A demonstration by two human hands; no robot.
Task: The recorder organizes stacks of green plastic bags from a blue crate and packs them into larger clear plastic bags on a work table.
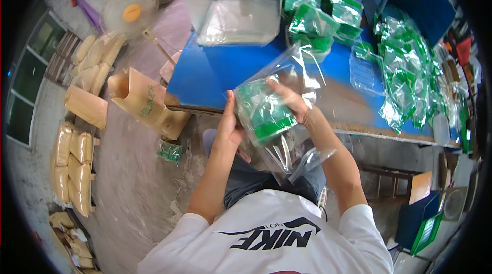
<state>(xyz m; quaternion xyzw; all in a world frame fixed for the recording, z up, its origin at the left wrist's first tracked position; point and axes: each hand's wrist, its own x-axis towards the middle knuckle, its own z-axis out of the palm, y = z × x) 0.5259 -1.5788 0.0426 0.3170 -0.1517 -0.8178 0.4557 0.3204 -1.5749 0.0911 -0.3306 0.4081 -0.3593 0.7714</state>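
In front of my lap is a large clear plastic bag (281,153) with a stack of green-and-clear packets (264,107) inside it. My left hand (231,126) grips the left side of the bundle, thumb up along its edge and the other fingers partly hidden beneath. Across the upper right of the bundle lies my right hand (291,100), its fingers curled onto the packets and film. The bag's loose film rises beyond my right hand and also hangs below the stack toward my trousers.
On the blue table (205,69) stand a clear plastic bin (241,17), several green-and-clear bagged bundles (315,23) and a clear tray (365,71). Loose green packets (407,64) pile up at right. A fan (130,12), an open paper sack (146,99) and a fallen green packet (169,151) are at left.
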